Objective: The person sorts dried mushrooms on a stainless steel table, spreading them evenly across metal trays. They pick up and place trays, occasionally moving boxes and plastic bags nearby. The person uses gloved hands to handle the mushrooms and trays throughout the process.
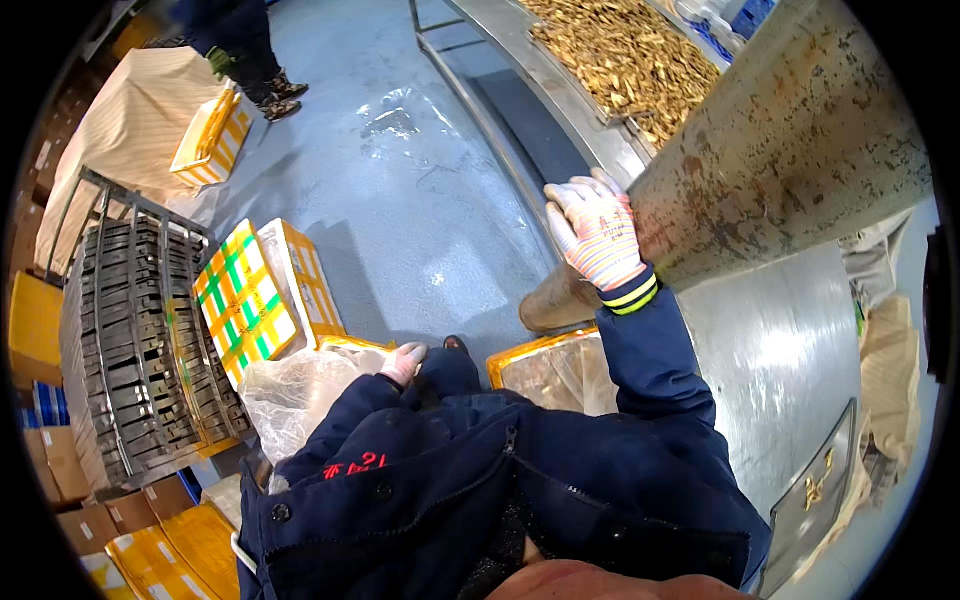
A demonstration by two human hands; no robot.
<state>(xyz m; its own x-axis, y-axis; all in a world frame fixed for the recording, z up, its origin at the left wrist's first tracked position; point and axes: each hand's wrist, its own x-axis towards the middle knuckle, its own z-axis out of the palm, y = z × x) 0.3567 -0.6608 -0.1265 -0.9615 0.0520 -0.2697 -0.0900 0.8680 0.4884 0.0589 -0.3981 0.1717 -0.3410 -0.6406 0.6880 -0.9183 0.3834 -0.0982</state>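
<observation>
My right hand (pixel 598 232), in a striped work glove with pale fingertips, is stretched out beside a thick, worn grey-brown post (pixel 790 150). Its palm seems to rest against the post, with the fingers extended toward the metal table's edge. By my thigh, my left hand (pixel 403 364), also gloved, hangs low near a clear plastic bag (pixel 300 390); its fingers are too small and partly hidden to read. Below the post's foot stands an orange-taped box (pixel 497 372) with a plastic liner.
A steel table (pixel 590 130) bears many golden-brown pieces (pixel 630 60). To my left are a yellow-and-green taped box (pixel 245 300) and a rack of black trays (pixel 140 340). Another person (pixel 240 50) stands far left near an orange-striped box (pixel 212 140). A metal tray (pixel 820 480) lies lower right.
</observation>
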